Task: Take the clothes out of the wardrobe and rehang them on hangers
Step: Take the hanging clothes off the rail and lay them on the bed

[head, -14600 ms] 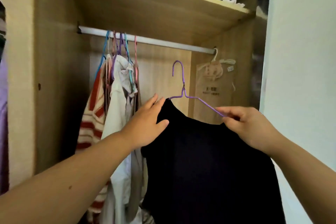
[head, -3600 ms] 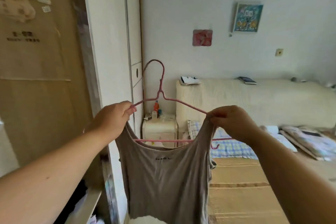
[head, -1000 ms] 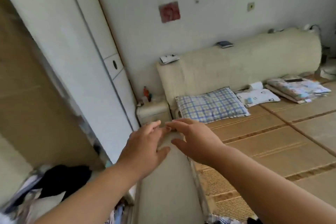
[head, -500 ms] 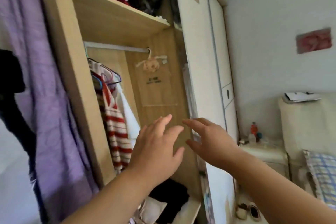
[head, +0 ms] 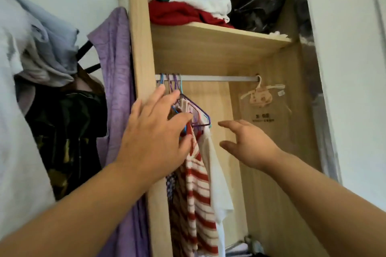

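Inside the open wooden wardrobe, a metal rail [head: 217, 78] carries several coloured wire hangers [head: 198, 113] bunched at its left end. On them hang a red-and-white striped top [head: 198, 190] and a white garment [head: 219, 188]. My left hand [head: 154, 131] reaches in with fingers spread, its fingertips at the hangers' shoulders, holding nothing. My right hand [head: 248, 144] hovers just right of the white garment, fingers loosely extended and empty.
Folded red, white and dark clothes [head: 188, 0] and a black bag [head: 257, 6] sit on the upper shelf [head: 219, 35]. A beige garment cover [head: 261, 98] hangs at the rail's right end. A purple cloth [head: 117, 89] and other clothes [head: 62, 123] hang left of the wardrobe panel.
My view has swung from the bed up to the wardrobe. Both empty hands have moved up toward the hanging clothes, the left one now reaching the hangers.
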`<state>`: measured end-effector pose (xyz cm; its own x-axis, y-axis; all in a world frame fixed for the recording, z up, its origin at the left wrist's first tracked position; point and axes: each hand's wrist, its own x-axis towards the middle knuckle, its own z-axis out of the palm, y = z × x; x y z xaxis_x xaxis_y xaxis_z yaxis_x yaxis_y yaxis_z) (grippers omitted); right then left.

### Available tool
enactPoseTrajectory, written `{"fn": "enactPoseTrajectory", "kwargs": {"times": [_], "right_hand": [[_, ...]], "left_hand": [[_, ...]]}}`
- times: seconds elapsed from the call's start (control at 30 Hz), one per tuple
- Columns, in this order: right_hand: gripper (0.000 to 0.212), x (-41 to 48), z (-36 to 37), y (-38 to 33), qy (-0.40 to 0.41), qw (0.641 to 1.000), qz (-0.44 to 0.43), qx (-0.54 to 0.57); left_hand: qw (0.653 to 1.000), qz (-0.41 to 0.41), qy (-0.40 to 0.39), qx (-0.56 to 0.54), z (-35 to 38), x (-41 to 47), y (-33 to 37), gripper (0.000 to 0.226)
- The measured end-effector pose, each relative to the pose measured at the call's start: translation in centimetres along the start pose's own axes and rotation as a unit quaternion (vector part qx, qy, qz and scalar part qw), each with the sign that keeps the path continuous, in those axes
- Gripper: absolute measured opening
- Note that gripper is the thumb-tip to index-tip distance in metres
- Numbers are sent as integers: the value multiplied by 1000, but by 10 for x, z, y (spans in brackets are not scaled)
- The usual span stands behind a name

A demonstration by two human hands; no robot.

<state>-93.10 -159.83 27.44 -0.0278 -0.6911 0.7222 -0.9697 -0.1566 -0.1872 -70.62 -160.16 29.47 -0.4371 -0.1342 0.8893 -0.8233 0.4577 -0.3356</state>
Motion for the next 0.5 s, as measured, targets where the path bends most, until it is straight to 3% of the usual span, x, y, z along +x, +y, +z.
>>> {"fn": "enactPoseTrajectory", "kwargs": {"times": [0.3, 0.5], "right_hand": [[37, 107, 17, 19, -14, 988, 12, 156], [31, 148, 50, 29, -19, 947, 54, 316]], "left_hand": [[989, -62, -13, 136, 3, 52, -12, 47], [979, -82, -2, 186, 10, 53, -5, 39]]}}
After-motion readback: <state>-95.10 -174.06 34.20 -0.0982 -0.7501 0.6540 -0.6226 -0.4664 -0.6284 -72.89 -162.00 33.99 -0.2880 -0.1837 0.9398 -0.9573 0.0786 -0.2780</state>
